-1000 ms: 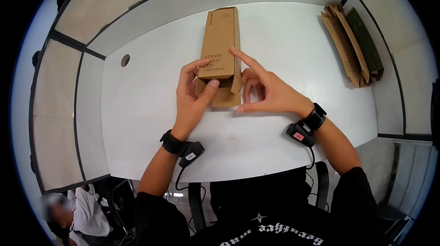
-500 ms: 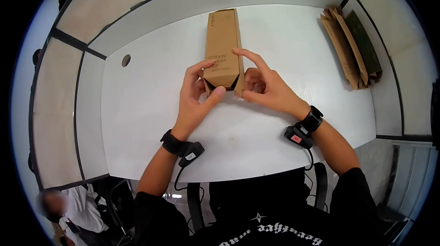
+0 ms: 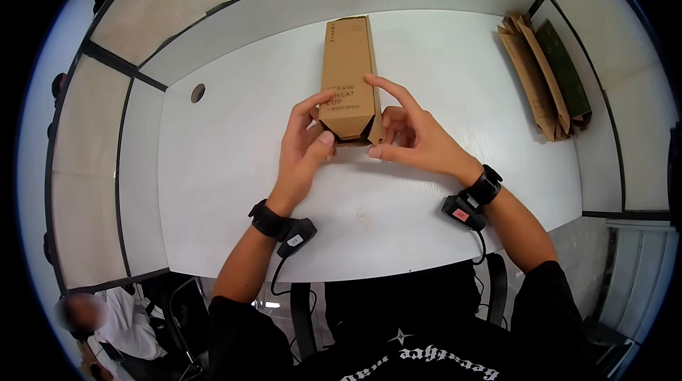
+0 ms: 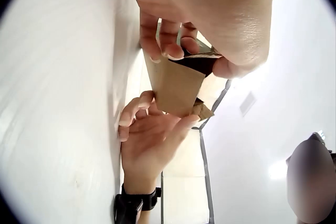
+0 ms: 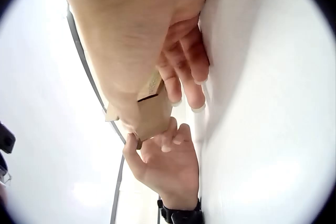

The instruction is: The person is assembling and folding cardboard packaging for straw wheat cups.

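Note:
A long brown cardboard box (image 3: 346,58) printed "STRAW WHEAT CUP" lies on the white table, its near end facing me. My left hand (image 3: 298,157) grips the left side of that end, fingers on the printed top and side, thumb at the end's edge. My right hand (image 3: 426,141) holds the right side, index fingertip on the upper right edge and thumb low by a small side flap (image 3: 375,134). In the left wrist view, a broad end flap (image 4: 178,87) stands across the opening, with a dark gap beside it. The box's inside is mostly hidden.
Folded brown paper bags (image 3: 534,79) and a dark green one (image 3: 565,72) lean at the right partition. A round hole (image 3: 198,93) is in the table's left part. Low partitions enclose the table. Another person (image 3: 128,324) sits at lower left.
The long flap that stuck out toward me has folded up across the near end. My left thumb has shifted along the end, and the right thumb has stayed near the side flap.

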### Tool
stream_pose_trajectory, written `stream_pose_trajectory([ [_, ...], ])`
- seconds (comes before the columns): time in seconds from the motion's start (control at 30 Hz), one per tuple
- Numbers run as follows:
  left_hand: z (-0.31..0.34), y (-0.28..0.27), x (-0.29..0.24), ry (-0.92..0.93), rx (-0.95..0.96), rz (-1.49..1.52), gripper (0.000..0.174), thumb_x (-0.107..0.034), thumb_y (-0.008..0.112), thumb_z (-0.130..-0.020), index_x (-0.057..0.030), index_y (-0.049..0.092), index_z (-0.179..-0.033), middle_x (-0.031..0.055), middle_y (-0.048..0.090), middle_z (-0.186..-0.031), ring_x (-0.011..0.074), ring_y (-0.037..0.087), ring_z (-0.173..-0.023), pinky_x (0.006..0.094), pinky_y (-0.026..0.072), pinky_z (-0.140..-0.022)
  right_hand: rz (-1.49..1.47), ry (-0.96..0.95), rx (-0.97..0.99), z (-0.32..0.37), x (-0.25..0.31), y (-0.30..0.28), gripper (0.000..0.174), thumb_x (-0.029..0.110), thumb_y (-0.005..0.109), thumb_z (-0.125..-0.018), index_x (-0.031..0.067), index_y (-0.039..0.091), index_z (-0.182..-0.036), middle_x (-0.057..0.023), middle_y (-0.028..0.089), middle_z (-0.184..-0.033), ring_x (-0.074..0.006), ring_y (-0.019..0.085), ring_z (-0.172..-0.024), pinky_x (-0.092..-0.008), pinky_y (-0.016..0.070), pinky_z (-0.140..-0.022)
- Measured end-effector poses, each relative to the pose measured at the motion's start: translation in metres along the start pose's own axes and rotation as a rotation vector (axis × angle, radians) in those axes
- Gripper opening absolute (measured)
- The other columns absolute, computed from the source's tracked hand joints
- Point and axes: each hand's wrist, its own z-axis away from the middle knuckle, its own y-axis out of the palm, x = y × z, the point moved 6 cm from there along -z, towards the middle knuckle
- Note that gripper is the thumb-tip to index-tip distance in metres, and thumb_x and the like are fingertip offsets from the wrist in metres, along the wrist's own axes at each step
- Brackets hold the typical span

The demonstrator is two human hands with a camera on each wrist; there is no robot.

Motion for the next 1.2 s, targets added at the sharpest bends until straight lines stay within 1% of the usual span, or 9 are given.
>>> stream_pose_trajectory([
  [0.17, 0.0, 0.001, -0.001, 0.015, -0.02, -0.029, 0.052, -0.012, 0.063, -0.102, -0.0083, 0.047, -0.151, 0.007, 0.05, -0.131, 0.0151, 0.057, -0.107, 0.0304, 0.0519, -0.083, -0.035, 0.059, 0.014, 0.002, 0.004, 0.0, 0.1, 0.031, 0.087, -0.088, 0.023, 0.027, -0.168, -0.0011, 0.061, -0.082, -0.0118, 0.062, -0.073, -0.0275, 0.0481, -0.069],
  [0.33, -0.004, 0.005, -0.006, 0.196, -0.071, -0.181, 0.055, -0.026, 0.069, -0.101, -0.0092, 0.047, -0.148, 0.01, 0.055, -0.14, 0.0133, 0.058, -0.108, 0.0283, 0.0504, -0.084, -0.006, 0.035, 0.043, 0.0, 0.002, 0.001, 0.1, 0.033, 0.087, -0.088, 0.024, 0.026, -0.168, -0.002, 0.062, -0.082, -0.0132, 0.064, -0.075, -0.0279, 0.0491, -0.07],
  [0.47, -0.001, -0.001, -0.003, 0.071, -0.099, -0.108, 0.05, -0.029, 0.069, -0.102, -0.0096, 0.049, -0.143, 0.0084, 0.057, -0.137, 0.0115, 0.057, -0.11, 0.0253, 0.0493, -0.082, 0.03, 0.015, 0.077, 0.0, 0.004, 0.002, 0.099, 0.032, 0.085, -0.089, 0.0234, 0.025, -0.168, -0.0015, 0.063, -0.083, -0.0116, 0.064, -0.074, -0.0266, 0.0476, -0.067],
  [0.57, -0.001, -0.004, -0.001, 0.098, -0.076, -0.049, 0.045, -0.02, 0.069, -0.103, -0.0077, 0.05, -0.142, 0.0094, 0.06, -0.13, 0.0191, 0.057, -0.124, 0.0365, 0.0467, -0.107, 0.033, 0.039, 0.089, 0.0, 0.002, 0.002, 0.091, 0.025, 0.078, -0.094, 0.0209, 0.025, -0.168, -0.001, 0.065, -0.086, -0.0095, 0.064, -0.072, -0.0235, 0.0457, -0.064],
  [0.73, -0.003, 0.001, -0.003, 0.101, -0.042, -0.081, 0.054, -0.02, 0.074, -0.096, -0.0095, 0.049, -0.143, 0.0099, 0.056, -0.138, 0.0194, 0.056, -0.127, 0.0346, 0.0486, -0.104, -0.054, 0.136, 0.048, 0.001, 0.005, 0.002, 0.075, 0.02, 0.07, -0.101, 0.019, 0.029, -0.164, -0.0051, 0.065, -0.083, -0.0129, 0.068, -0.069, -0.0277, 0.0538, -0.069],
  [0.87, -0.005, 0.001, 0.005, 0.07, -0.03, -0.092, 0.061, -0.016, 0.077, -0.091, -0.011, 0.049, -0.144, 0.0107, 0.053, -0.144, 0.0235, 0.05, -0.138, 0.0385, 0.0438, -0.113, -0.028, 0.101, -0.013, -0.001, 0.002, 0.0, 0.073, 0.034, 0.073, -0.1, 0.0195, 0.035, -0.161, -0.0067, 0.068, -0.075, -0.0171, 0.071, -0.063, -0.0283, 0.0543, -0.062],
  [0.97, -0.006, 0.004, -0.004, 0.149, -0.041, -0.115, 0.061, -0.011, 0.079, -0.091, -0.0091, 0.049, -0.144, 0.0089, 0.058, -0.134, 0.0205, 0.058, -0.123, 0.0368, 0.048, -0.106, -0.013, 0.121, -0.026, 0.001, 0.008, -0.001, 0.07, 0.034, 0.072, -0.101, 0.0185, 0.035, -0.159, -0.0088, 0.07, -0.075, -0.0187, 0.071, -0.059, -0.0292, 0.0537, -0.06],
  [1.1, -0.005, 0.005, -0.003, 0.109, 0.061, -0.061, 0.069, -0.035, 0.073, -0.095, -0.0089, 0.045, -0.152, 0.0086, 0.056, -0.131, 0.0203, 0.058, -0.12, 0.0337, 0.047, -0.099, -0.025, 0.12, -0.048, 0.004, 0.006, -0.003, 0.066, 0.033, 0.069, -0.103, 0.0178, 0.034, -0.158, -0.0108, 0.072, -0.074, -0.0196, 0.071, -0.057, -0.0298, 0.0531, -0.058],
  [1.2, -0.005, 0.005, -0.006, 0.087, 0.091, 0.033, 0.067, -0.037, 0.068, -0.098, -0.0087, 0.044, -0.153, 0.0088, 0.054, -0.13, 0.0202, 0.058, -0.118, 0.0351, 0.0487, -0.096, -0.026, 0.089, -0.059, 0.004, 0.005, -0.004, 0.065, 0.032, 0.066, -0.104, 0.0174, 0.033, -0.159, -0.01, 0.07, -0.073, -0.0193, 0.07, -0.056, -0.03, 0.0528, -0.058],
])
